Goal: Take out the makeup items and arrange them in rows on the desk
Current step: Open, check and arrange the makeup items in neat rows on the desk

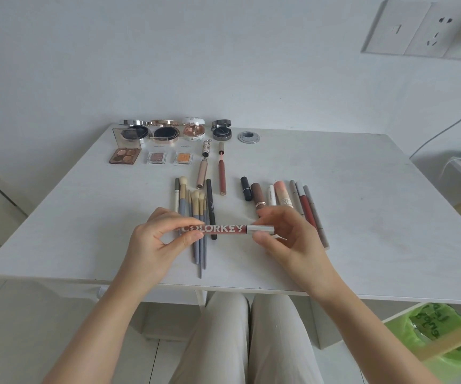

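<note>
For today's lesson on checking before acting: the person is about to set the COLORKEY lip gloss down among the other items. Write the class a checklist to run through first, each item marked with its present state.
1. Both ends held: left hand pinches the tube end of the COLORKEY lip gloss, right hand pinches its silver cap. Ok.
2. Cap seated on the tube: looks closed. Ok.
3. Bare desk free for it: space between the black pencil and the lipstick group. Ok.
4. Gloss aligned with its row: it lies crosswise, the lipsticks point away from the person. Not ok.
5. Brushes out of the way: they lie under the left hand. Not ok.
6. More items left to take out: cannot tell.
</note>
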